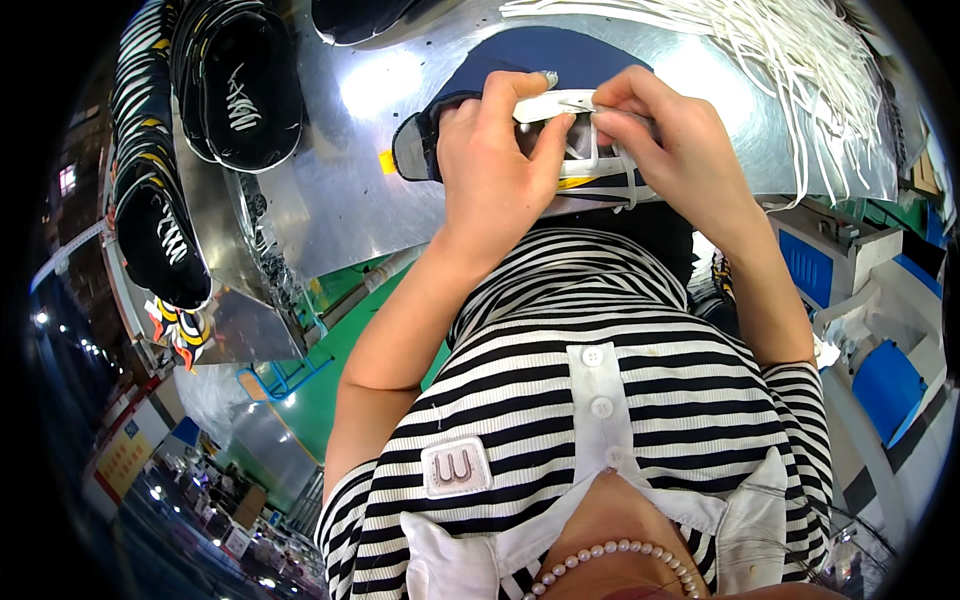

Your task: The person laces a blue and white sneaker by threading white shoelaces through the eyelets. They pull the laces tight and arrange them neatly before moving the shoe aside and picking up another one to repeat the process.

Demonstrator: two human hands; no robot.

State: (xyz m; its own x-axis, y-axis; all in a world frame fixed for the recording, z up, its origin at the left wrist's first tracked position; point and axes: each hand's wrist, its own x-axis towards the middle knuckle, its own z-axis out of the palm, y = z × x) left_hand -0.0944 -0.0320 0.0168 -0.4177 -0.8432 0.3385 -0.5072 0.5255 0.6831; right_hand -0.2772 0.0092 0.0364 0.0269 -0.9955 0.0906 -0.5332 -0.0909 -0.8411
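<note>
A navy shoe upper (550, 55) with a white eyelet strip (545, 106) lies at the near edge of the metal table, its padded collar to the left. My left hand (490, 165) is closed on the upper, with thumb and forefinger against the eyelet strip. Opposite it, my right hand (685, 145) pinches a thin white shoelace at the strip's right end. The pinched lace tip is mostly hidden by my fingers. A length of white shoelace (630, 180) hangs down the upper's near side, beside my right hand.
White laces (770, 60) lie in a loose heap at the table's far right, some trailing over its edge. Dark shoe uppers (245, 95) stand stacked at left, with a longer row (165, 225) beyond. The metal tabletop (345, 215) shows between. A blue-seated chair (888, 390) is at right.
</note>
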